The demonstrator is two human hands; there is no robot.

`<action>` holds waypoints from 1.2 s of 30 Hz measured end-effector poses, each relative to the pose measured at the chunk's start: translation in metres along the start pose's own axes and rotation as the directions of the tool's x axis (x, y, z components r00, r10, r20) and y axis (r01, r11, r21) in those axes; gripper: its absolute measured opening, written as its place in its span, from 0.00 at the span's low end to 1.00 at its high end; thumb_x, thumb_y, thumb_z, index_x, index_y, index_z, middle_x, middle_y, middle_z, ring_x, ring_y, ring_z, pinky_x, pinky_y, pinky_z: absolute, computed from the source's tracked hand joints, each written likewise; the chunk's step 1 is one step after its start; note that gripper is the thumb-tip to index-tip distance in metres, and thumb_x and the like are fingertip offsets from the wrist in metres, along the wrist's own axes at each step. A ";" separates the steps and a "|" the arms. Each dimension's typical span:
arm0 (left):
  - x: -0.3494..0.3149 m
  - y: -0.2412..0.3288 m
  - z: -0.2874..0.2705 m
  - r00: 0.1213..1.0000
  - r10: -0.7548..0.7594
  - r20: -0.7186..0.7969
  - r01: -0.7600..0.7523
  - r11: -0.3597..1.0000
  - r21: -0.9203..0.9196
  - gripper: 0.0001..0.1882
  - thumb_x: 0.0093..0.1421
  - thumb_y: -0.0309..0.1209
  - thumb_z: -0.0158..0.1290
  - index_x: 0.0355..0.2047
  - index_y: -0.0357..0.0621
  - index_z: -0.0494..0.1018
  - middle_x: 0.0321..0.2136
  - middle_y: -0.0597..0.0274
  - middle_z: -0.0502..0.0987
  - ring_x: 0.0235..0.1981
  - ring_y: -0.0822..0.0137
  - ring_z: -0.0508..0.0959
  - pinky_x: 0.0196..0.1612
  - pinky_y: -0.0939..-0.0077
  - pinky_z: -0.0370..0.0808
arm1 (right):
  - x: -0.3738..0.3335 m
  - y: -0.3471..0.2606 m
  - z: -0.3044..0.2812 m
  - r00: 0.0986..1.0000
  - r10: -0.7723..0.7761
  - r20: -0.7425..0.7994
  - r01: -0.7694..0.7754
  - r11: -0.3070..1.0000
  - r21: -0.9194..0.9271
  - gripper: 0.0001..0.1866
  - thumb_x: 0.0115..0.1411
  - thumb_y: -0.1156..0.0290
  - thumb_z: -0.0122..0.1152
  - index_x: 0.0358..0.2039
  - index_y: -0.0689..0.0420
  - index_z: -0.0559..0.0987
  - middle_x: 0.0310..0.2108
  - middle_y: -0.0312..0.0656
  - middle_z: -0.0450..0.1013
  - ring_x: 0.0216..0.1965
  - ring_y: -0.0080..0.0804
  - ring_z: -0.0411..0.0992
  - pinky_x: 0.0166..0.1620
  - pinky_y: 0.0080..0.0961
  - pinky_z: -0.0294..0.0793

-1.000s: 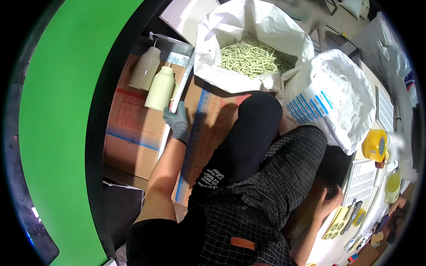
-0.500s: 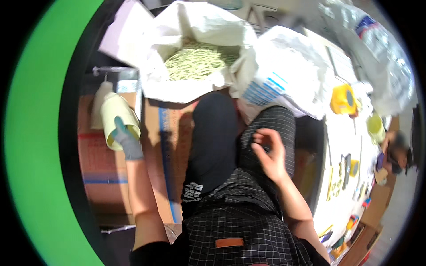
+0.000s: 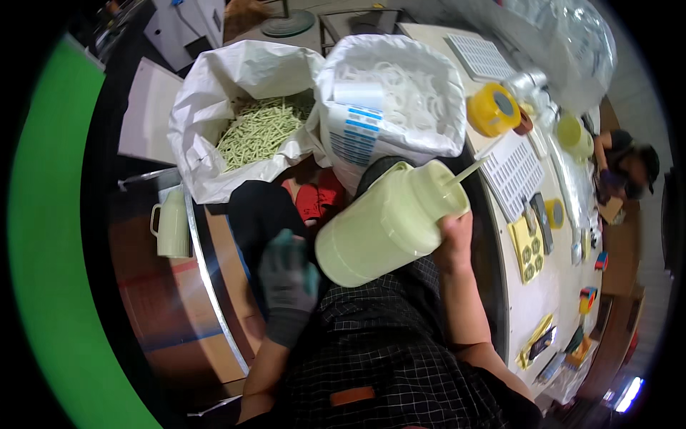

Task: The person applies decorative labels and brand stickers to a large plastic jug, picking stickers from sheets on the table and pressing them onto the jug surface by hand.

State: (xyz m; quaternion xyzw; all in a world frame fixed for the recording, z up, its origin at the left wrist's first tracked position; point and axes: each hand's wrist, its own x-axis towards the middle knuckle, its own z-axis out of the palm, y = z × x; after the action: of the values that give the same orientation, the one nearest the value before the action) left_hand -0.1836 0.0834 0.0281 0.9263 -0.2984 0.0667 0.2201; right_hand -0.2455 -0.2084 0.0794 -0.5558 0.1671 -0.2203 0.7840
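Observation:
A large pale yellow-green plastic jug (image 3: 379, 225) lies tilted above my lap, its narrower neck toward the upper right. My bare right hand (image 3: 456, 243) grips it at the neck, with part of the fingers hidden behind it. From the neck a thin pale strip (image 3: 466, 173) sticks out; whether it is attached, I cannot tell. My left hand (image 3: 288, 279), in a grey and teal glove, is just left of the jug's base, fingers apart and holding nothing. A smaller pale jug with a handle (image 3: 173, 225) stands over cardboard at the left.
An open white sack (image 3: 207, 107) of short pale-green sticks stands ahead, beside another sack (image 3: 443, 132) of translucent white rings. Along the right runs a white worktable (image 3: 518, 307) with yellow tape rolls (image 3: 493, 109) and a slotted white tray (image 3: 509, 171). Another person (image 3: 632, 168) sits farther right.
The jug has moved from the far left, where my gloved left hand held it, to above my lap. My right hand now grips it; my left has let go. The view has turned rightward.

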 end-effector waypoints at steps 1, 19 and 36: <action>0.004 -0.006 -0.009 0.994 -0.061 -0.093 0.055 0.997 -0.058 0.40 0.56 0.27 0.62 0.69 0.36 0.62 0.63 0.39 0.70 0.63 0.38 0.70 0.65 0.49 0.69 | -0.003 -0.001 -0.001 0.996 -0.058 0.070 0.072 0.975 -0.212 0.52 0.45 0.48 0.85 0.63 0.65 0.71 0.56 0.44 0.75 0.57 0.36 0.76 0.63 0.35 0.73; 0.036 0.065 -0.045 0.953 0.297 -0.057 -0.303 0.939 -0.163 0.20 0.61 0.41 0.61 0.48 0.43 0.76 0.40 0.51 0.81 0.46 0.51 0.81 0.62 0.40 0.73 | -0.033 0.011 0.070 0.831 -0.071 0.552 0.477 0.601 -0.641 0.47 0.43 0.67 0.80 0.65 0.60 0.69 0.55 0.52 0.72 0.60 0.54 0.68 0.63 0.49 0.66; 0.144 -0.006 -0.073 0.811 0.099 -0.577 -0.228 0.961 -0.155 0.59 0.52 0.36 0.75 0.74 0.33 0.48 0.71 0.41 0.61 0.68 0.47 0.69 0.69 0.54 0.68 | 0.096 0.014 0.180 0.584 -0.590 0.558 0.791 0.568 -0.227 0.45 0.45 0.73 0.78 0.65 0.47 0.71 0.68 0.56 0.59 0.69 0.64 0.56 0.70 0.53 0.59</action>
State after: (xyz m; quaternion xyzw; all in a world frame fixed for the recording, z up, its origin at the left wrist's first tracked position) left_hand -0.0624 0.0453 0.1276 0.8060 -0.3045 0.3230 0.3915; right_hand -0.0711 -0.1117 0.1235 -0.7749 -0.1976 -0.3456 0.4910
